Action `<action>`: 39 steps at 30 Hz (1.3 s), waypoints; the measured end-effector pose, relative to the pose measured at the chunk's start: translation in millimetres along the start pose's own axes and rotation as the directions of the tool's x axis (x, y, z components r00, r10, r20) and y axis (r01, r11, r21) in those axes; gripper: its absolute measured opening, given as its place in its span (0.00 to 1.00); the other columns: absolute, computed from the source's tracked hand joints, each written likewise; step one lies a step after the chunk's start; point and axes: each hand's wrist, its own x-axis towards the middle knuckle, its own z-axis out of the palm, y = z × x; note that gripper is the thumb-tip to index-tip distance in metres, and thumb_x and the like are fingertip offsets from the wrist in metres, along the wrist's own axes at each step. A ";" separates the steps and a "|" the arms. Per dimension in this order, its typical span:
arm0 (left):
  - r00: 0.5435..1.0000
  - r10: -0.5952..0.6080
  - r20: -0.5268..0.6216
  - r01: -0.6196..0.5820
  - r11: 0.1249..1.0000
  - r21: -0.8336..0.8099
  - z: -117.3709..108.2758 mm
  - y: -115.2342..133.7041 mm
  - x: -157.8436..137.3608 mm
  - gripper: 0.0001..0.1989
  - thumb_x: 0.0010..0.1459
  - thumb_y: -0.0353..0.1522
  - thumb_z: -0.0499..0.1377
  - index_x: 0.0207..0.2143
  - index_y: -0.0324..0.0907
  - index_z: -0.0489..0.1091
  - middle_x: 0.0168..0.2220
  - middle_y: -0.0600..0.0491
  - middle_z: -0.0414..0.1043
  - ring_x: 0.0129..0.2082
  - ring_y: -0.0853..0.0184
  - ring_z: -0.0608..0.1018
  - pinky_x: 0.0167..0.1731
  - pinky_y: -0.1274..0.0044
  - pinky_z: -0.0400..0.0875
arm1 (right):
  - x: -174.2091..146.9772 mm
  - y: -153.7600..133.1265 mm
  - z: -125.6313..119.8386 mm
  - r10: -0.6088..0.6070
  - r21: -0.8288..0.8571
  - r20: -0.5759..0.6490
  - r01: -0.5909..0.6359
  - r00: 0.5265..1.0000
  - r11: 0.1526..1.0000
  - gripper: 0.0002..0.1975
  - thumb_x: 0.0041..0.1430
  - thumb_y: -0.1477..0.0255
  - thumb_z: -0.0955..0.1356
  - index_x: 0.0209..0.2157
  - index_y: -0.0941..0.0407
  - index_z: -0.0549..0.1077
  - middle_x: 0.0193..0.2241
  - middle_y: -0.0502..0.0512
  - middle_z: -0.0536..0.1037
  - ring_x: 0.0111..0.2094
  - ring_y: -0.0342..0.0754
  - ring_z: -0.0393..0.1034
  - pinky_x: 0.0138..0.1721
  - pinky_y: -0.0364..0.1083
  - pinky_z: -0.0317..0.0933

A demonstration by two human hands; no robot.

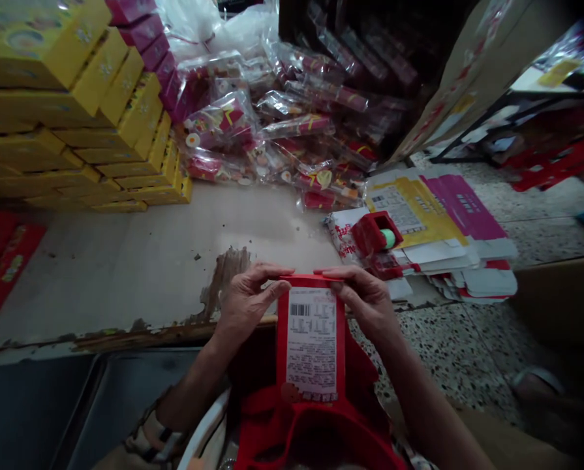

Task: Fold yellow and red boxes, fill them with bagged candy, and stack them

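A red cardboard box (282,339) with a printed white label and a barcode is upright in front of me at the table's edge. My left hand (250,297) pinches its top left corner between thumb and fingers. At the top right corner my right hand (367,300) grips it the same way. Both sets of fingertips lie along the narrow top flap. Below the box is red cloth (267,424) on my lap, partly hidden by the box.
Yellow boxes (125,130) are stacked at the left behind red packs (10,261). Clear-wrapped packets (272,130) heap at the back of the worn table (125,261). On the right, a red tape dispenser (370,232) rests by flattened cartons (433,209). A black seat (139,385) stands below left.
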 end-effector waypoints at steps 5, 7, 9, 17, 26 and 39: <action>0.997 -0.065 -0.032 0.067 0.996 0.067 17.3 20.5 -1.3 0.12 0.55 0.39 0.71 0.29 0.39 0.78 0.37 0.49 0.81 0.37 0.65 0.80 0.35 0.78 0.74 | -3.3 -22.1 -1.2 0.054 0.028 -0.078 -0.051 0.995 0.998 0.05 0.63 0.66 0.74 0.35 0.51 0.83 0.37 0.52 0.84 0.37 0.47 0.76 0.38 0.43 0.68; 0.991 -0.133 -0.027 0.135 0.987 0.093 23.4 31.5 -1.4 0.12 0.52 0.39 0.73 0.31 0.40 0.78 0.33 0.51 0.80 0.32 0.68 0.79 0.31 0.80 0.73 | -3.4 -31.6 2.8 0.115 0.115 -0.118 -0.101 0.986 0.988 0.03 0.61 0.66 0.75 0.35 0.50 0.81 0.30 0.48 0.82 0.30 0.43 0.73 0.31 0.41 0.66; 0.987 -0.161 -0.025 0.162 0.982 0.096 29.0 41.1 -3.0 0.12 0.53 0.39 0.73 0.31 0.41 0.78 0.29 0.54 0.78 0.28 0.70 0.76 0.27 0.81 0.71 | -4.7 -39.9 6.0 0.168 0.227 -0.117 -0.138 0.979 0.964 0.05 0.59 0.67 0.77 0.34 0.50 0.78 0.27 0.44 0.79 0.26 0.41 0.70 0.27 0.39 0.63; 0.999 -0.021 0.026 0.018 0.992 0.126 22.4 37.3 -14.2 0.12 0.66 0.39 0.62 0.36 0.42 0.82 0.37 0.50 0.81 0.39 0.66 0.80 0.40 0.79 0.74 | -25.8 -42.7 -11.1 0.030 0.075 -0.145 -0.020 0.989 0.997 0.08 0.55 0.70 0.79 0.39 0.48 0.84 0.33 0.49 0.83 0.34 0.45 0.77 0.35 0.41 0.71; 0.999 0.039 0.033 -0.041 0.998 0.055 55.7 0.9 -39.0 0.11 0.64 0.38 0.65 0.46 0.47 0.71 0.39 0.56 0.75 0.32 0.71 0.75 0.31 0.81 0.73 | -33.3 -25.9 -28.0 -0.080 -0.096 -0.104 0.071 0.991 0.993 0.06 0.58 0.67 0.77 0.38 0.51 0.83 0.40 0.54 0.84 0.43 0.52 0.78 0.44 0.50 0.73; 0.955 0.280 -0.100 -0.241 0.926 0.290 50.6 36.1 1.9 0.10 0.65 0.40 0.63 0.39 0.45 0.69 0.35 0.57 0.73 0.30 0.72 0.74 0.29 0.82 0.70 | 13.8 -26.2 -133.9 0.190 -0.317 -0.230 -0.258 0.955 0.913 0.20 0.57 0.52 0.73 0.36 0.55 0.81 0.34 0.55 0.82 0.37 0.51 0.73 0.43 0.50 0.65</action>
